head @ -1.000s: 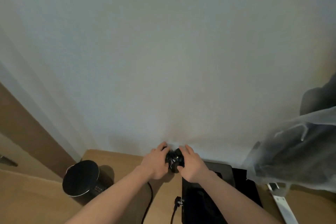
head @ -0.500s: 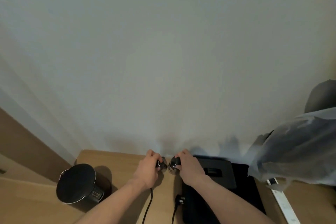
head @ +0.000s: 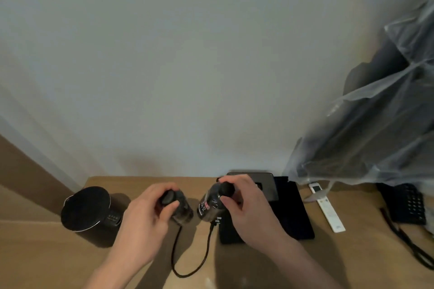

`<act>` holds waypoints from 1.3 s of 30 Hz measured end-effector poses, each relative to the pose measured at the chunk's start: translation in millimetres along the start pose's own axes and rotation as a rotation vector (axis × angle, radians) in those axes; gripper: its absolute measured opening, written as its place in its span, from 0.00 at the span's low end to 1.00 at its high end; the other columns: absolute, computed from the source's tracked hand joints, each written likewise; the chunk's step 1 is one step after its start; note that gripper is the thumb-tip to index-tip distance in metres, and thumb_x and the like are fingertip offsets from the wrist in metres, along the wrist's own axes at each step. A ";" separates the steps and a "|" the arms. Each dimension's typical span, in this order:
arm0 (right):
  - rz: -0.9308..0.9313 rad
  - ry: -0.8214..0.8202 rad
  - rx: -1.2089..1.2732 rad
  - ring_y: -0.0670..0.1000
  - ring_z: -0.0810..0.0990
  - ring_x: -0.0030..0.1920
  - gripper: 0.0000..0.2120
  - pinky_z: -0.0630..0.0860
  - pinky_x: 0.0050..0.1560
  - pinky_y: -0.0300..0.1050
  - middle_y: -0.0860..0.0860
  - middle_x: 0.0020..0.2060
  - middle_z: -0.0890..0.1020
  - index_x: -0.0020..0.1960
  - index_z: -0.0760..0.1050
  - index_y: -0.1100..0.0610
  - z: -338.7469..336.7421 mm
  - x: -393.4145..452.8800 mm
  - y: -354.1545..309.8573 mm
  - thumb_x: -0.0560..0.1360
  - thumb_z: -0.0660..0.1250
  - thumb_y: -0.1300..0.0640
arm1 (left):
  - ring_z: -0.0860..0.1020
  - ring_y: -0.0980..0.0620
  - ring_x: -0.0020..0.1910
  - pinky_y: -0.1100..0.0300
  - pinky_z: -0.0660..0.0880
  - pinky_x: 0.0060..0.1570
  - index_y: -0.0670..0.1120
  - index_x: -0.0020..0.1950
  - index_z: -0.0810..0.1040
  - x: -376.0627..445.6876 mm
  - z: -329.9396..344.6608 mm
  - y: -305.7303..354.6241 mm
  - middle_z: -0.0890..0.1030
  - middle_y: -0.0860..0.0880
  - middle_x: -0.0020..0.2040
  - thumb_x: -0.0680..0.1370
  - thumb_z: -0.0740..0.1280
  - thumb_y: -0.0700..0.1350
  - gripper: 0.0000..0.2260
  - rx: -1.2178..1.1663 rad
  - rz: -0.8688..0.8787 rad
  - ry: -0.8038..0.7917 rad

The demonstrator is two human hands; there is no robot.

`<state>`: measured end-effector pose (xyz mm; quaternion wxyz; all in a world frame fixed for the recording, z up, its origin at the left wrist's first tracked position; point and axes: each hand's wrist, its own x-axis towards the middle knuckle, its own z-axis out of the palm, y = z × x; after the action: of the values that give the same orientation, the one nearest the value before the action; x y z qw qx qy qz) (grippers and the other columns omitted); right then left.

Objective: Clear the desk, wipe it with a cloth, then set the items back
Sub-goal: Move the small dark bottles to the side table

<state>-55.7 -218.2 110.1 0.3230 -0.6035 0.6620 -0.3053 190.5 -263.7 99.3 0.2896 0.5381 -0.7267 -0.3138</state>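
Both hands over the wooden desk [head: 58, 253], near the back wall, each w/ a dark bottle. Left hand [head: 150, 213]: fingers + thumb curled round the cap end of the left bottle [head: 182, 210], bottle tilted, body pointing right/down. Right hand [head: 244, 204]: fingers wrapped over the cap of the right bottle [head: 210, 204], thumb across the front; label w/ red/white print faces the cam. The 2 bottles sit close, small gap btwn them, not touching. Can't tell if bases rest on the desk or are lifted. Black cable [head: 187, 263] loops on the desk below the hands, plug end near a black flat pad [head: 298, 216] under the right hand. Dark tablet-like device [head: 265, 183] at the pad's back edge vs the wall. Left: black cylindrical kettle-type unit [head: 87, 209] w/ small lit indicators on its side. Right of pad: white remote [head: 328, 211], then a black desk phone [head: 404, 204] w/ coiled cord. Clear plastic-covered dark garment [head: 375, 112] hangs at far right.
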 end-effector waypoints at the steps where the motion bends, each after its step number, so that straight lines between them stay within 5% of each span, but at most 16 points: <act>1: 0.015 0.010 0.002 0.37 0.74 0.60 0.19 0.73 0.66 0.35 0.32 0.60 0.70 0.71 0.71 0.41 -3.2 -10.5 -1.9 0.83 0.67 0.53 | 0.80 0.63 0.53 0.56 0.80 0.55 0.60 0.59 0.79 -6.6 1.3 5.0 0.80 0.66 0.55 0.78 0.74 0.43 0.14 -0.012 0.000 -0.011; 4: 0.065 -0.002 -0.042 0.38 0.72 0.64 0.23 0.69 0.70 0.36 0.31 0.62 0.68 0.76 0.66 0.40 -13.0 -40.7 -1.5 0.83 0.65 0.51 | 0.80 0.60 0.52 0.55 0.79 0.53 0.60 0.57 0.78 -24.8 9.0 23.2 0.81 0.64 0.55 0.78 0.74 0.43 0.14 -0.001 0.036 -0.063; 7: 0.065 -0.008 -0.095 0.38 0.74 0.62 0.16 0.72 0.69 0.37 0.33 0.62 0.68 0.70 0.71 0.41 -23.6 -75.4 8.0 0.83 0.66 0.50 | 0.81 0.57 0.48 0.54 0.80 0.49 0.60 0.55 0.78 -42.3 17.8 46.7 0.81 0.63 0.54 0.78 0.74 0.43 0.13 -0.002 0.081 -0.102; 12: 0.117 0.097 -0.140 0.39 0.77 0.54 0.11 0.78 0.56 0.38 0.32 0.60 0.67 0.63 0.72 0.38 -52.8 -141.7 29.8 0.83 0.65 0.48 | 0.80 0.54 0.42 0.53 0.79 0.43 0.61 0.56 0.78 -70.2 50.4 94.2 0.81 0.61 0.51 0.77 0.74 0.45 0.13 0.032 0.199 -0.185; 16: 0.165 0.210 -0.147 0.43 0.78 0.50 0.11 0.77 0.48 0.35 0.33 0.59 0.68 0.62 0.72 0.39 -86.3 -216.3 55.6 0.82 0.67 0.48 | 0.79 0.55 0.39 0.62 0.73 0.37 0.63 0.56 0.77 -104.9 93.0 139.5 0.80 0.63 0.49 0.77 0.75 0.46 0.15 0.057 0.300 -0.253; 21: 0.238 0.315 -0.163 0.40 0.76 0.52 0.12 0.74 0.52 0.30 0.32 0.58 0.69 0.62 0.72 0.37 -130.9 -327.4 104.4 0.81 0.68 0.48 | 0.80 0.60 0.45 0.68 0.73 0.41 0.64 0.59 0.78 -172.5 156.5 198.9 0.80 0.66 0.49 0.78 0.74 0.48 0.14 0.034 0.354 -0.304; 27: 0.329 0.377 -0.176 0.41 0.77 0.49 0.12 0.76 0.54 0.37 0.34 0.57 0.70 0.63 0.72 0.37 -183.1 -465.7 161.4 0.81 0.67 0.47 | 0.80 0.58 0.44 0.57 0.80 0.43 0.60 0.60 0.80 -272.1 235.2 270.1 0.80 0.64 0.51 0.79 0.73 0.49 0.11 -0.034 0.384 -0.346; 34: 0.405 0.452 -0.151 0.37 0.78 0.51 0.14 0.79 0.47 0.34 0.32 0.56 0.72 0.63 0.73 0.35 -232.9 -588.3 207.3 0.79 0.69 0.44 | 0.79 0.58 0.42 0.67 0.75 0.40 0.60 0.58 0.79 -346.3 308.2 341.8 0.80 0.63 0.51 0.79 0.73 0.50 0.09 0.041 0.483 -0.466; 39: 0.433 0.544 -0.115 0.37 0.79 0.50 0.13 0.77 0.48 0.33 0.33 0.57 0.74 0.62 0.75 0.36 -275.3 -646.0 240.5 0.79 0.70 0.46 | 0.79 0.60 0.46 0.65 0.77 0.43 0.61 0.60 0.79 -370.6 362.9 394.4 0.80 0.63 0.54 0.79 0.72 0.52 0.11 0.080 0.556 -0.561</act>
<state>-378.9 449.8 123.8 0.1575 -0.3629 0.8525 -0.3418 -227.7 234.3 140.7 0.1326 0.2250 -0.9072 -0.3298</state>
